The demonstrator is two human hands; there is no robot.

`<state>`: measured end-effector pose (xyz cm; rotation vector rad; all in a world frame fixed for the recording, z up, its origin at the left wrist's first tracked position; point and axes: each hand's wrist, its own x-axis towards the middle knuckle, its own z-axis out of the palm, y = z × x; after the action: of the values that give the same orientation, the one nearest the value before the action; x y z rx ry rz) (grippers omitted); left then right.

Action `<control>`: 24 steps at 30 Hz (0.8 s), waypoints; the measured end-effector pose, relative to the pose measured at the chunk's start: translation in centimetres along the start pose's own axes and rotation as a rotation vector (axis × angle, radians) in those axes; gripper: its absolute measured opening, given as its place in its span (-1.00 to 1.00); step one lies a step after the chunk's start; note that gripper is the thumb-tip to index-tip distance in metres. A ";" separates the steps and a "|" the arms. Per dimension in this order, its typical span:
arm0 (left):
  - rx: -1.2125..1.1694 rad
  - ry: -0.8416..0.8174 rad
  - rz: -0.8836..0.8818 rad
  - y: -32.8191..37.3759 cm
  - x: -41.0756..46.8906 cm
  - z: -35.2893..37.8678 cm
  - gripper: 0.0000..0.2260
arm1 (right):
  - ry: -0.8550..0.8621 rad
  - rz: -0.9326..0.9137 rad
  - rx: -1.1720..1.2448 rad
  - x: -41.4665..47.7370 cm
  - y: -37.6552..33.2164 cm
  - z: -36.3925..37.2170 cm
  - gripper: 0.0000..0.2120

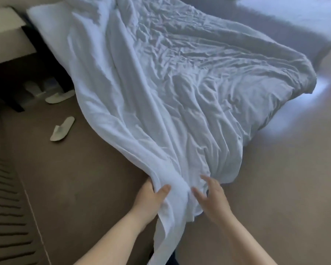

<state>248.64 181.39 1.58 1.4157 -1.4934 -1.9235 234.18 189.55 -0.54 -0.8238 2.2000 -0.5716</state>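
A large crumpled white duvet cover (161, 83) lies spread over the bed and trails down toward me across the brown floor. My left hand (151, 197) grips a bunched fold at its near end, thumb on top of the cloth. My right hand (212, 197) is beside it with fingers spread and straight, touching the fabric's near edge. A loose strip of the cloth hangs down between my forearms.
A white mattress edge (40, 18) shows at the upper left beside a dark bedside table (11, 35). Two white slippers (62, 129) (59, 97) lie on the brown carpet (75, 178) at left. A second bed (294, 20) stands at the upper right.
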 end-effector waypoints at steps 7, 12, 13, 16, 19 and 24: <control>0.130 -0.224 -0.001 6.1 7.8 0.8 -0.77 | -0.064 -0.098 0.058 5.9 -5.5 -1.7 -0.53; 0.619 -0.090 0.315 10.7 15.7 -0.3 -0.66 | 0.240 -0.002 0.104 14.9 -6.9 -8.5 -0.75; 0.782 0.027 0.419 11.3 17.4 -0.9 -0.54 | 0.290 0.038 0.123 16.4 -6.9 -9.9 -0.75; 1.223 0.172 0.356 12.4 22.3 -3.1 -0.27 | 0.335 0.154 0.071 19.9 -6.0 -12.5 -0.71; 1.421 0.146 0.229 13.9 26.6 -4.6 -0.23 | 0.298 0.169 -0.037 21.8 -4.7 -13.2 -0.69; 1.589 -0.131 0.179 16.2 33.9 -4.9 -0.25 | 0.296 0.255 -0.079 23.8 -4.1 -13.2 -0.65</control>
<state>232.40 147.30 -1.10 1.3881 -3.2741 -0.4102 212.93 172.02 -0.52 -0.5098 2.5627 -0.5078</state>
